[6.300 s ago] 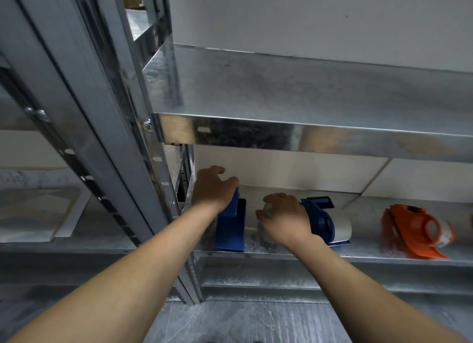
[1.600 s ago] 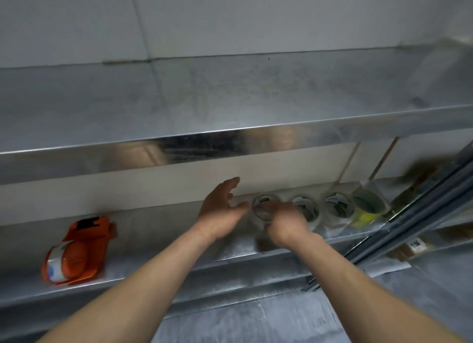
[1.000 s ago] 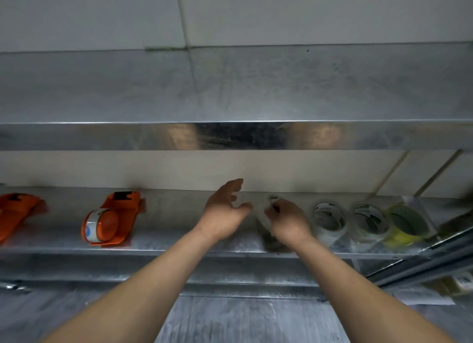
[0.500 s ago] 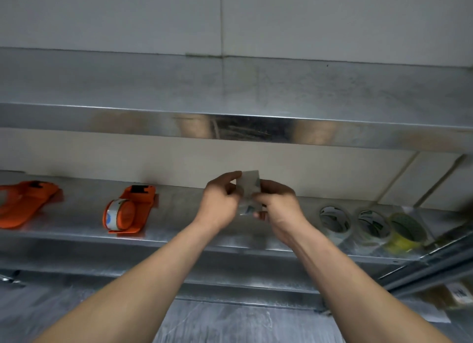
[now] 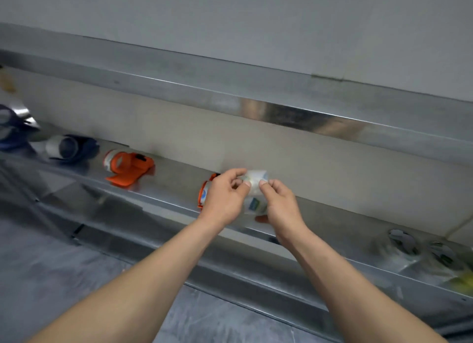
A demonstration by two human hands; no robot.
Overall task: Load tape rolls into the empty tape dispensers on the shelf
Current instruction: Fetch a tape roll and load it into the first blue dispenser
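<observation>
The roll (image 5: 256, 177), a moment earlier among the spares on the shelf (image 5: 176, 179), was now lifted clear; left hand (image 5: 225, 197) and right hand (image 5: 279, 202), close together, both pinched it before an orange dispenser (image 5: 202, 191), perhaps empty; loading looked near.

On shelf (image 5: 176, 175), L to R: dispensers (image 5: 128, 168), another dispenser (image 5: 204, 192) behind the raised tape roll (image 5: 256, 186), spare rolls (image 5: 404, 241) far R.

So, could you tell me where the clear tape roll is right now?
In the head view, near centre, the clear tape roll is held between the left hand and right hand, in front of an orange tape dispenser on the metal shelf.
</observation>
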